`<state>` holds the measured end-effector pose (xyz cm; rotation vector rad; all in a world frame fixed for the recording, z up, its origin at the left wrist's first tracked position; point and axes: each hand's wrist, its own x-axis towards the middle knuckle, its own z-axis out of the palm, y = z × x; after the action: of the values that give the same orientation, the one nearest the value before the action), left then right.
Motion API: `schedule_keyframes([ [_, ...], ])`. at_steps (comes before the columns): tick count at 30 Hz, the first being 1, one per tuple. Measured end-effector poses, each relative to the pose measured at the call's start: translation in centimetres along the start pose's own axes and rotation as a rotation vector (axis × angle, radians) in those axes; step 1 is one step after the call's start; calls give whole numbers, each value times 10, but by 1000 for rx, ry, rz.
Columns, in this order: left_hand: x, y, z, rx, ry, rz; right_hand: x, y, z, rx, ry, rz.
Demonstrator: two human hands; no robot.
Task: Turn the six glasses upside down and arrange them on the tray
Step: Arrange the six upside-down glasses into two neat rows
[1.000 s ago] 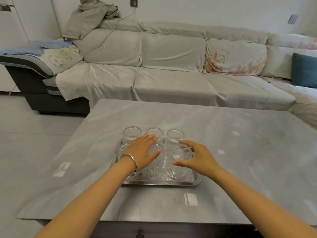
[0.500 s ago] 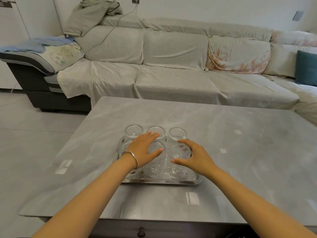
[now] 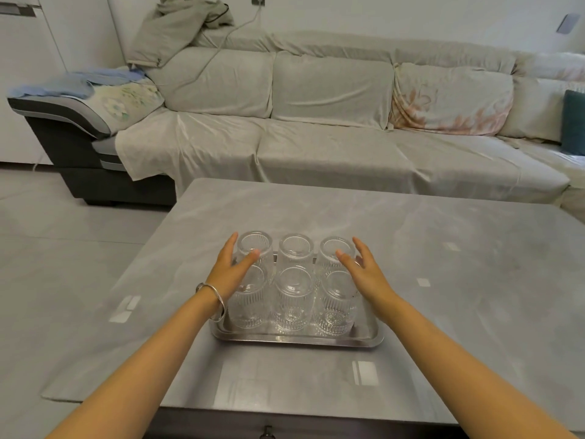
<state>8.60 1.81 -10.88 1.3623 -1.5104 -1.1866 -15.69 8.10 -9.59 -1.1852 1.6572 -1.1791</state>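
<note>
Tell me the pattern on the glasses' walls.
Vertical ribbing, clearest in the head view on the clear ribbed glass at front centre on the shiny metal tray.

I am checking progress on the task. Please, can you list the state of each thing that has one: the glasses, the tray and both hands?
six glasses: all upside down, two rows of three on the tray
tray: flat on the table, full
left hand: open, at the left glasses, gripping nothing
right hand: open, at the right glasses, gripping nothing

Bright, even light, soft shadows, pale window glare on the table [image 3: 443,236], wide-angle bending at the edges.
</note>
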Motion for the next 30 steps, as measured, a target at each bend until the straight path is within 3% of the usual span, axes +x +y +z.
schedule_keyframes([
  [3, 8, -2, 0, -88, -10, -88, 6, 6, 2, 143, -41, 105],
  [12, 17, -6, 3, -208, -46, -98, 16, 17, 7, 245, -23, 92],
  [23, 52, 9, -12, 26, -82, -119, 38, 5, -5, 51, -65, 68],
  [30, 69, 4, -6, 7, -194, -127, 52, -3, 2, 170, -99, 183],
])
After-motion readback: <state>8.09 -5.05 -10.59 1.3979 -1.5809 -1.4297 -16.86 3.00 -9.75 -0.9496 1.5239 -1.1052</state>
